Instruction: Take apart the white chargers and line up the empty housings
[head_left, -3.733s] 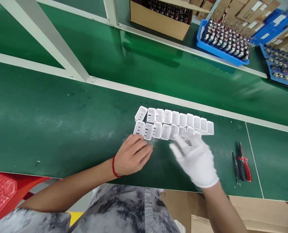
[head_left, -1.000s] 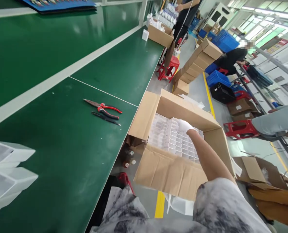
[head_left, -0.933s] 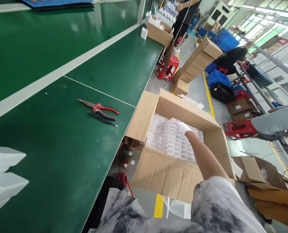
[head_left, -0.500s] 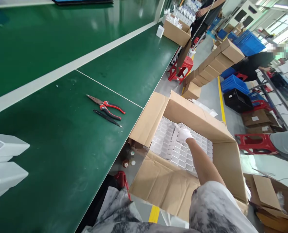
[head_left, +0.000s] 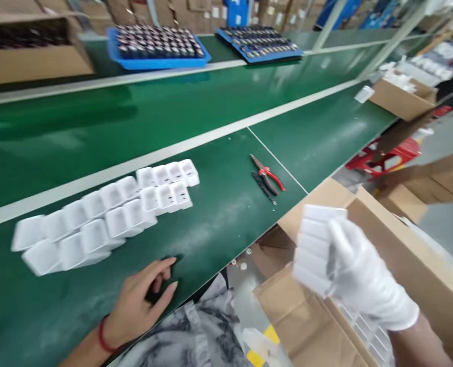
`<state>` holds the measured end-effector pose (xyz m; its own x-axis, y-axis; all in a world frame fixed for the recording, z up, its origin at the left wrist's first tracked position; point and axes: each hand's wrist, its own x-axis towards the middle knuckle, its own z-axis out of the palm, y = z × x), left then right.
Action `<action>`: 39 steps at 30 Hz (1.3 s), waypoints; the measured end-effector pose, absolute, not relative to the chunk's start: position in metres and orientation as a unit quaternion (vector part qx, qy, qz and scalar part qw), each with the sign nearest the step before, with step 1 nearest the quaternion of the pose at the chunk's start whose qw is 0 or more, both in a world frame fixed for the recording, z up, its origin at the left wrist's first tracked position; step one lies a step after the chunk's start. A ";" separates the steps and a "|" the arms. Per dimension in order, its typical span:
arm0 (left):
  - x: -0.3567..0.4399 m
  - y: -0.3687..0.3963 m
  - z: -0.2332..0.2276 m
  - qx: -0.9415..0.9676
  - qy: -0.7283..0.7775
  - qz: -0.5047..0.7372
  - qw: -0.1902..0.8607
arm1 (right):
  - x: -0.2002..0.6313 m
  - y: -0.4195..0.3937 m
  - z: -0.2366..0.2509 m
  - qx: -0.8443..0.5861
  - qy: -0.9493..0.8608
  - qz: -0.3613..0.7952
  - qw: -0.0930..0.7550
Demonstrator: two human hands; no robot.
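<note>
My right hand [head_left: 364,280], in a white glove, grips a stack of several white plastic housings [head_left: 314,247] above the open cardboard box [head_left: 402,265] beside the bench. My bare left hand [head_left: 142,300], with a red band at the wrist, rests on the green bench near its front edge, fingers loosely apart and holding nothing. Two rows of white housings [head_left: 107,214] lie on the bench, beyond and to the left of my left hand. More white housings [head_left: 367,331] show inside the box below my right wrist.
Red-handled pliers [head_left: 268,176] and a black tool lie on the bench at right. Blue trays [head_left: 153,46] of small parts and a cardboard box [head_left: 27,56] sit on the far side. Another box [head_left: 400,97] stands far right, a red stool [head_left: 382,158] below it.
My right hand has come up out of the box holding a stack of white housings. My view has swung left, back over the bench, and my left hand is in sight again.
</note>
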<state>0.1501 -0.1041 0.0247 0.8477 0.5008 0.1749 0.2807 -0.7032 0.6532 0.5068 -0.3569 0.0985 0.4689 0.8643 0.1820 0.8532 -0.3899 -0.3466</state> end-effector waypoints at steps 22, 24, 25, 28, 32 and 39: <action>0.102 -0.069 0.051 0.896 0.339 0.188 0.216 | 0.379 -0.219 0.079 -0.727 -0.645 0.142 0.188; 0.106 -0.064 0.051 0.910 0.327 0.169 0.190 | 0.359 -0.232 0.065 -0.740 -0.632 0.164 0.162; 0.108 -0.063 0.051 0.916 0.320 0.160 0.183 | 0.349 -0.235 0.059 -0.747 -0.624 0.170 0.155; 0.114 -0.063 0.051 0.928 0.297 0.146 0.170 | 0.333 -0.230 0.046 -0.755 -0.598 0.196 0.184; 0.118 -0.070 0.054 0.931 0.296 0.140 0.159 | 0.346 -0.220 0.042 -0.714 -0.595 0.249 0.272; 0.115 -0.074 0.065 0.932 0.295 0.166 0.131 | 0.364 -0.210 0.037 -0.698 -0.548 0.311 0.340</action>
